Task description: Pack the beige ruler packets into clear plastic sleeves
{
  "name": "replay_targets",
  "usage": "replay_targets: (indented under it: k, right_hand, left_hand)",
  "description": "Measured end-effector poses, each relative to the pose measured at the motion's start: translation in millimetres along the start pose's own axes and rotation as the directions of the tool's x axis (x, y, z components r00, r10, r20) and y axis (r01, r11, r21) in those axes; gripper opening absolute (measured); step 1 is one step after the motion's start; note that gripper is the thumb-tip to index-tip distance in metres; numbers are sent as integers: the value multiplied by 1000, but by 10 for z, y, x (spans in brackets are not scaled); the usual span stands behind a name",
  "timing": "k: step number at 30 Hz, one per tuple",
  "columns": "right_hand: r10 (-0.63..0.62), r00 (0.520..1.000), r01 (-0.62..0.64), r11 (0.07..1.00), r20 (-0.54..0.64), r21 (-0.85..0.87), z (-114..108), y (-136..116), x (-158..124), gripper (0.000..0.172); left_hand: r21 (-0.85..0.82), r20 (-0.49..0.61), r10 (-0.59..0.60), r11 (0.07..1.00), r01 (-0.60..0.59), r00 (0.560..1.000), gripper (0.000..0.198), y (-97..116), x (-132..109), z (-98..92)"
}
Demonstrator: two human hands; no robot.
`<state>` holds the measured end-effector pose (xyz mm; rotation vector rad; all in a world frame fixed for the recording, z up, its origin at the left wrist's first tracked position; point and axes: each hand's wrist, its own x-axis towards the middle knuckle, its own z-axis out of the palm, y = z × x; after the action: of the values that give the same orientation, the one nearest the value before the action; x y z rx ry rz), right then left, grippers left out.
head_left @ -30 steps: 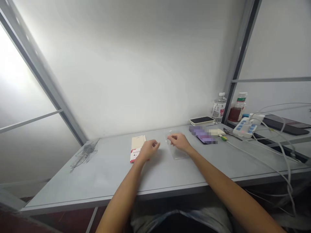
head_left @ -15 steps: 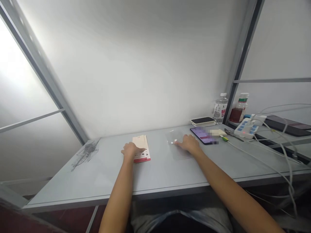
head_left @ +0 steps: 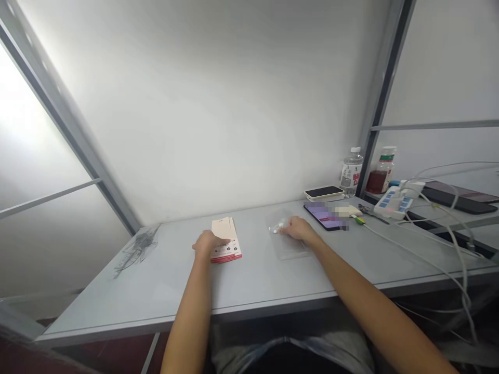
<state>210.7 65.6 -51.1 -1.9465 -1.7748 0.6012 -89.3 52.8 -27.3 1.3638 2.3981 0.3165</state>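
Left hand (head_left: 206, 244) lying on the near left corner of a cream and red card packet (head_left: 226, 240), fingers relaxed, no clear grip, right hand (head_left: 299, 229) on a clear plastic sheet (head_left: 290, 246), center of the frame, fingertips (head_left: 286, 223) beside a small white tab (head_left: 276, 227), grip unclear, both on a grey desk (head_left: 249, 285)

On the table (head_left: 148, 296), a paper packet (head_left: 228, 240) lies left of the plastic sheet (head_left: 290, 250), a smartphone (head_left: 323, 217) just behind and right of it.

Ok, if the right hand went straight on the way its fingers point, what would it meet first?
The right hand lies over a clear plastic sheet. The first thing in line looks to be the small white bits just ahead of its fingertips, though depth is hard to judge from this view.
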Motion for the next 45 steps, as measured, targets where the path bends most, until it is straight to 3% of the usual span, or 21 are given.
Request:
replay_targets:
  k: [3, 7, 11, 15, 17, 19, 22, 25, 27, 29, 32, 36, 42, 45]
  right_hand:
    - [-66, 998, 55, 943, 22, 329, -34, -61, -38, 22]
    - [-166, 983, 74, 737, 73, 671, -107, -149, -110, 18]
    - [-189, 979, 43, 568, 80, 822, -143, -167, -127, 24]
    - [-158, 983, 0, 509, 94, 861, -116, -160, -111, 27]
    - [-144, 986, 9, 521, 78, 853, -69, -185, -117, 26]
    - [-135, 991, 65, 564, 14, 823, 4, -238, -139, 22]
    - [-178, 977, 208, 685, -117, 698, 143, -336, -186, 15]
    - [-231, 952, 306, 765, -202, 567, 274, -392, -218, 9]
    - [-243, 940, 337, 766, -238, 548, 332, -395, -225, 17]
    - [-244, 936, 349, 755, -256, 556, 357, -386, -227, 20]
    - [-242, 933, 355, 731, -265, 583, 339, -390, -237, 16]
    - [-187, 962, 272, 652, -198, 707, 283, -432, -273, 21]
    - [-168, 982, 163, 486, -92, 858, 266, -458, -282, 21]
    - [-161, 986, 113, 446, -44, 888, 266, -448, -261, 21]
  left_hand:
    - [-10, -5, 5, 1000, -5, 1000, 56, -6, -10, -21]
    - [-213, -94, 60, 974, -79, 994, 44, -29, 20, -38]
    - [-371, -132, 177, 904, -214, 975, 32, -14, 5, -72]
    - [-543, -148, 312, 767, -341, 938, 38, 81, -136, -104]
    - [-712, -121, 415, 597, -370, 902, 40, 151, -248, -97]
    - [-802, -27, 540, 490, -341, 841, 39, 234, -381, -59]
    - [-862, 119, 692, 428, -273, 712, 38, 382, -599, 71]
    - [-916, 114, 793, 317, -246, 599, 39, 525, -779, 266]
    - [-914, 88, 818, 294, -281, 569, 40, 589, -832, 391]
    - [-890, 34, 798, 298, -344, 602, 40, 617, -822, 480]
    - [-827, -61, 707, 360, -432, 705, 41, 614, -737, 529]
    - [-764, -138, 574, 457, -455, 807, 42, 598, -655, 497]
    - [-750, -246, 427, 484, -450, 870, 42, 566, -575, 501]
    - [-847, -164, 433, 399, -352, 886, 42, 555, -541, 509]
